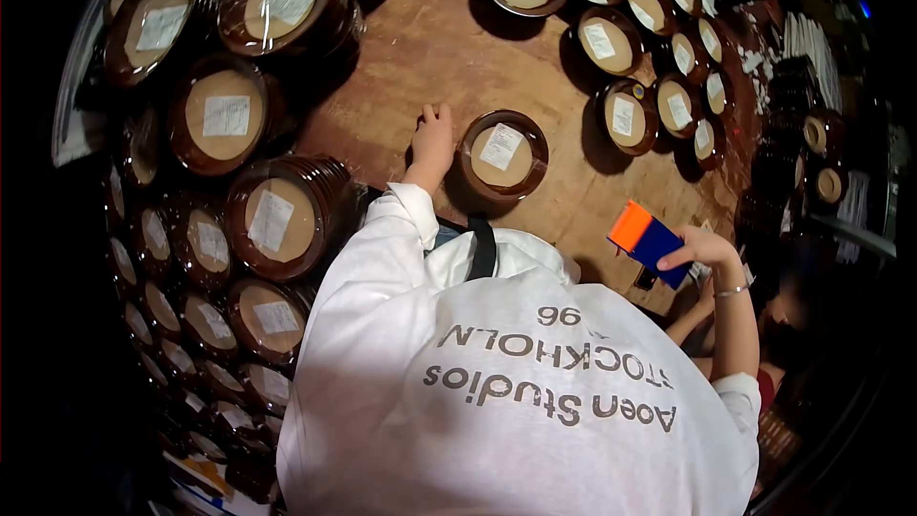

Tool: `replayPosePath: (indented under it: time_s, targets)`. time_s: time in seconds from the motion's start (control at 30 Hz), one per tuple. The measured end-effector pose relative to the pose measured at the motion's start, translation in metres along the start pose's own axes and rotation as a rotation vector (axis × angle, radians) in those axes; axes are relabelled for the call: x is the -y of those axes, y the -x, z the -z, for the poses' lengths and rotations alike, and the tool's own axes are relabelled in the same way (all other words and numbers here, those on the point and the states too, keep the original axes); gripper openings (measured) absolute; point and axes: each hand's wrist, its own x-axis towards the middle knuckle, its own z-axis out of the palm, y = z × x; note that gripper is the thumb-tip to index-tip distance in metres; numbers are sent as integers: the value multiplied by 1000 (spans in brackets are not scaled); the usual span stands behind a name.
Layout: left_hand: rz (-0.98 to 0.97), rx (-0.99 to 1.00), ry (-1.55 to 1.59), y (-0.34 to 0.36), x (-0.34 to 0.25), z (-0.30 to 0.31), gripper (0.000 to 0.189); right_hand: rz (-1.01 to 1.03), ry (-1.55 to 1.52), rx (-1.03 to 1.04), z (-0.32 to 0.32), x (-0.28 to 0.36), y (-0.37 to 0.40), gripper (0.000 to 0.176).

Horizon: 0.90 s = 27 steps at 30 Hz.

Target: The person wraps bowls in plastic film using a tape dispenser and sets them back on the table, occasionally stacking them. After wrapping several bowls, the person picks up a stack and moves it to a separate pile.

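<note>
Head: labelled bowl (503, 155), "Aoen Studios" shirt (544, 354)

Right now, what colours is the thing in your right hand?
The thing in my right hand is orange and dark blue, seen best in the head view.

White shirt (564, 363): "Aoen Studios" / "STOCKHOLM" / "96" | bowl labels (501, 146): print unreadable

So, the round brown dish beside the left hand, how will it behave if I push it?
The dish looks stiff and probably brittle, so a knock might chip it. Its glossy rim may feel slippery. It sits broad and low on the table, so it would likelier slide than tip.
</note>
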Motion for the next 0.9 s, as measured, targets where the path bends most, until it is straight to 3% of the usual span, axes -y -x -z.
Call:
replayPosePath:
  time_s: [0.13, 0.2, 0.23, 0.3, 0.37, 0.43, 0.5, 0.57, 0.63, 0.77, 0.9]
  targets:
    - [-39, -45, 13, 4, 5, -5, 26, -21, -32, 6, 2, -16, -25, 34]
    - [-55, -74, 799, 4, 19, -11, 30, 37, -62, -1, -1, -26, -35, 36]
    - [-67, -69, 791, 7, 15, -17, 30, 44, -73, -5, -1, -29, -36, 36]
    - [29, 19, 1103, 18, 0, -27, 39, 12, -247, -4, -6, -30, -40, 38]
    - [27, 121, 1085, 28, -14, -14, 46, 46, -264, -47, -7, -45, -54, 42]
    - [170, 84, 1108, 29, -18, -17, 49, 57, -207, -83, -12, -43, -68, 45]
    - [128, 30, 1155, 36, -22, -15, 51, 58, -137, -111, -14, -49, -91, 48]
    - [-284, -301, 464, 62, -46, 29, 54, -10, 52, -185, -17, -55, -117, 47]
    - [-720, -145, 259, 75, -65, 47, 63, 0, 23, -184, -26, -40, -115, 51]
    - [-969, 119, -111, 89, -93, 31, 58, 22, 29, -226, -32, -40, -138, 56]
    - [-1183, 26, -507, 80, -96, -3, 51, 69, 125, -365, -40, -30, -164, 55]
